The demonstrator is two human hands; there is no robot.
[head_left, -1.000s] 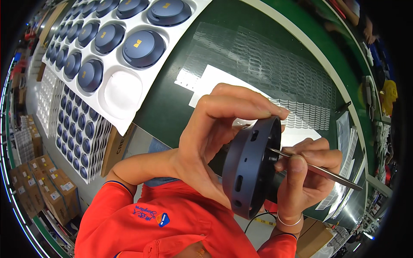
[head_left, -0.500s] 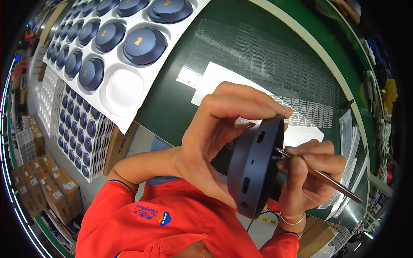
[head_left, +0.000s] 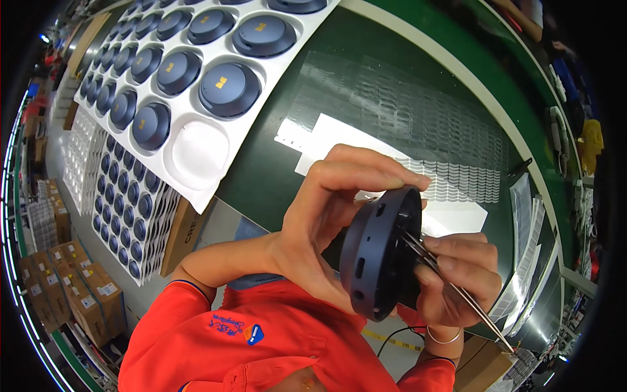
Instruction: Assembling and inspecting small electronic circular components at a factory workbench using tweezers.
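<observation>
My left hand (head_left: 313, 212) grips a dark blue headphone ear cup (head_left: 367, 251) by its rim, fingers over the top and thumb below. Slots and small holes line the cup's side wall, and part of its black inner side faces right. Metal tweezers (head_left: 471, 302) are pinched in my right hand (head_left: 460, 277), just right of the cup. Their tips reach into the cup's open inner side; whether they hold anything there cannot be made out.
A white moulded tray (head_left: 219, 171) with rows of blue ear cups (head_left: 228, 90) lies at upper left. Clear sheets of small curved stickers (head_left: 454, 173) and white paper (head_left: 325, 134) cover part of the green table (head_left: 261, 157). Stacked trays (head_left: 124, 209) and cartons (head_left: 75, 287) stand at left.
The ear cup has turned to show more of its inner side. My right hand has shifted left, and the tweezers slope more steeply, their tips farther inside. The whole view has shifted slightly.
</observation>
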